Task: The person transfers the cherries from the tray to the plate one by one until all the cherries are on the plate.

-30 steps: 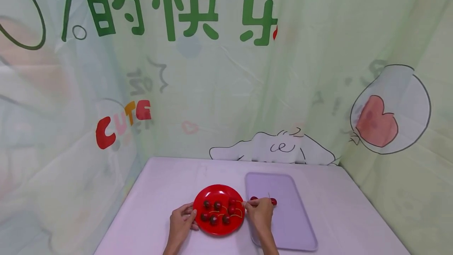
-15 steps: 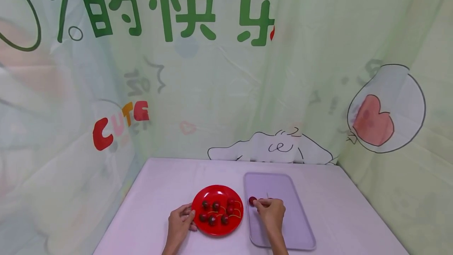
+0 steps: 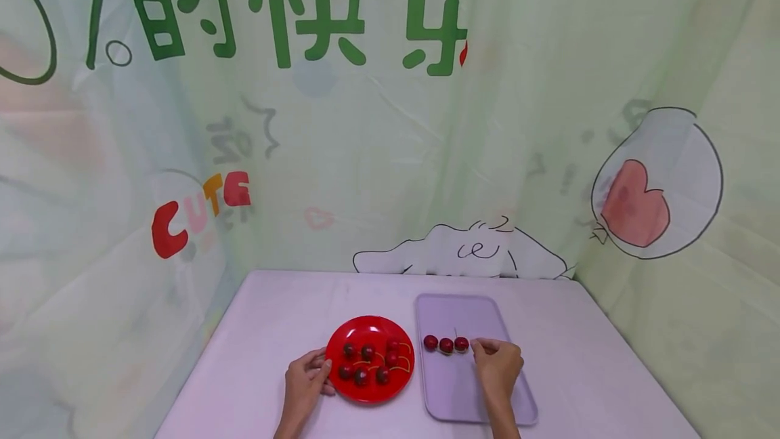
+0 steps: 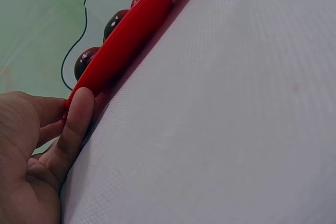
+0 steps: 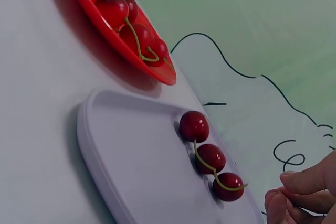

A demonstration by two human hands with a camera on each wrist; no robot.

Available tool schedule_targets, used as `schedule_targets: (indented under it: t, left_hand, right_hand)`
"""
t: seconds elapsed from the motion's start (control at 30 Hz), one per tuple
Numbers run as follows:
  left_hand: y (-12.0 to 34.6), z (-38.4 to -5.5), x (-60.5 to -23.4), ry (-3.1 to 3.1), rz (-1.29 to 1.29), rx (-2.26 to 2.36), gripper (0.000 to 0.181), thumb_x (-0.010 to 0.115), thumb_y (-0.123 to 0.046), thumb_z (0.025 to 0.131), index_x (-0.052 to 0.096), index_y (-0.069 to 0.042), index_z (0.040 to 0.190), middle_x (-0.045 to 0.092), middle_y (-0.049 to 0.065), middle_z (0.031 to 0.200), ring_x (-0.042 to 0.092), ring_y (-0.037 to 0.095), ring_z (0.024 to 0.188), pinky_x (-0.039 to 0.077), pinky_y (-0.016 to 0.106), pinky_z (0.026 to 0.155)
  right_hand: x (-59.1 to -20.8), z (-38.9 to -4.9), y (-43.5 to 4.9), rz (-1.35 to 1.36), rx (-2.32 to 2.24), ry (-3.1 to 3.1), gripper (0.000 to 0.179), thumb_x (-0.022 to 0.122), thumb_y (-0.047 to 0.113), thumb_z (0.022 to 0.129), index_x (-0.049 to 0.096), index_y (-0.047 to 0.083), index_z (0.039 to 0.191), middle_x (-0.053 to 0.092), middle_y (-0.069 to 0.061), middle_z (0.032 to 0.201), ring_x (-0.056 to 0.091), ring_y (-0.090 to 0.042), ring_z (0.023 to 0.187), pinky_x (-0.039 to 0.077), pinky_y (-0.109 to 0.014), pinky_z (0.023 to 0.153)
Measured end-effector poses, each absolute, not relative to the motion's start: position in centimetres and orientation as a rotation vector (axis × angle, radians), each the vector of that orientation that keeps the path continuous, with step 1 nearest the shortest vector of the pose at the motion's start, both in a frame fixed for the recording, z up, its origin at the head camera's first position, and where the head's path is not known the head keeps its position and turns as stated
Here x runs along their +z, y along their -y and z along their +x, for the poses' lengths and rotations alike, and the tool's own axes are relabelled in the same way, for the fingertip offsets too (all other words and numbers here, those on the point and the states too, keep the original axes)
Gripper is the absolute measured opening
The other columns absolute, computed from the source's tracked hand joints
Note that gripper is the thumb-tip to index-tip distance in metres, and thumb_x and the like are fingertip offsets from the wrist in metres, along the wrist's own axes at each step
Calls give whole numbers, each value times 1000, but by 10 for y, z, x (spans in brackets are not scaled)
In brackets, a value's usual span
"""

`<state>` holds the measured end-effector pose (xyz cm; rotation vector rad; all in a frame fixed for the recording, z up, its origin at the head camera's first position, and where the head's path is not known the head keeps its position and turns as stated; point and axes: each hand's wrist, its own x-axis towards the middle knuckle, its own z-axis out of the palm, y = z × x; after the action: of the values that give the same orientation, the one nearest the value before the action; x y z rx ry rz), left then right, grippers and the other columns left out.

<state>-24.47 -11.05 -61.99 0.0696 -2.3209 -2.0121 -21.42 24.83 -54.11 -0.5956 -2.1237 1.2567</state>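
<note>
both hands are bare — the left hand (image 3: pixel 302 383) and right hand (image 3: pixel 501 366) each run into a slender, bare forearm (image 3: pixel 292 419). up close, the left's fingers (image 4: pixel 80 113) look smooth and blunt — rounded at the tip, creased near the palm (image 4: pixel 29 198).

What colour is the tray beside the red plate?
Pale purple, plain; the tray shows best in the head view.

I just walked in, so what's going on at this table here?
A person's left hand grips the edge of a red plate holding several cherries. Three more cherries lie in a row on the purple tray beside it. The right hand is over the tray, just right of that row, fingers curled, with nothing visible in them.
</note>
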Motion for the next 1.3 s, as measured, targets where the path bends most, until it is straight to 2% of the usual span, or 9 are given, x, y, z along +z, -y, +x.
schedule_targets:
  t: [0.2, 0.33, 0.53, 0.7, 1.0, 1.17, 1.3]
  left_hand:
    - [112, -243, -616, 2321, 72, -2025, 43, 71, -4, 104, 64, 9, 144, 75, 20, 110, 73, 21, 60, 67, 30, 58]
    - [111, -244, -617, 2309, 57, -2038, 43, 72, -4, 104, 64, 10, 144, 75, 21, 111, 73, 21, 59, 67, 31, 59]
    - [112, -246, -619, 2294, 55, -2041, 43, 72, -4, 104, 64, 9, 144, 75, 22, 112, 74, 21, 60, 67, 31, 59]
    - [111, -245, -618, 2311, 69, -2029, 43, 72, -5, 104, 64, 9, 144, 75, 20, 111, 73, 20, 59, 67, 30, 58]
    - [110, -246, -619, 2324, 90, -2020, 43, 71, -5, 105, 64, 8, 145, 75, 20, 111, 73, 18, 58, 67, 31, 58]
    - [111, -245, -618, 2311, 75, -2039, 43, 71, -4, 104, 63, 9, 145, 75, 21, 112, 73, 19, 58, 67, 32, 58]
    - [112, -246, -619, 2324, 59, -2036, 44, 71, -6, 105, 63, 9, 145, 76, 20, 112, 73, 19, 58, 67, 31, 59]
  right_hand:
    - [-554, -219, -262, -607, 1214, 2163, 15, 87, 7, 87, 84, -8, 91, 78, -15, 71, 63, -6, 57, 44, -17, 58]
    - [-559, -226, -270, -583, 1185, 2218, 17, 86, 10, 90, 84, -6, 91, 78, -13, 71, 63, -7, 60, 46, -24, 60]
    - [-548, -241, -278, -467, 1123, 2337, 17, 84, 12, 91, 84, -5, 89, 77, -15, 74, 65, -17, 66, 48, -31, 61]
    - [-538, -257, -285, -376, 1075, 2447, 19, 83, 10, 92, 82, -9, 90, 78, -20, 79, 69, -25, 69, 50, -32, 60]
    - [-538, -278, -284, -262, 1080, 2589, 18, 85, 8, 90, 81, -10, 89, 79, -21, 81, 69, -25, 70, 52, -33, 57]
    - [-542, -290, -280, -300, 1083, 2618, 17, 84, 8, 89, 81, -8, 88, 77, -18, 78, 68, -23, 69, 50, -33, 57]
    - [-541, -297, -277, -382, 1047, 2628, 12, 84, 6, 89, 80, -5, 86, 77, -17, 81, 69, -27, 73, 52, -37, 59]
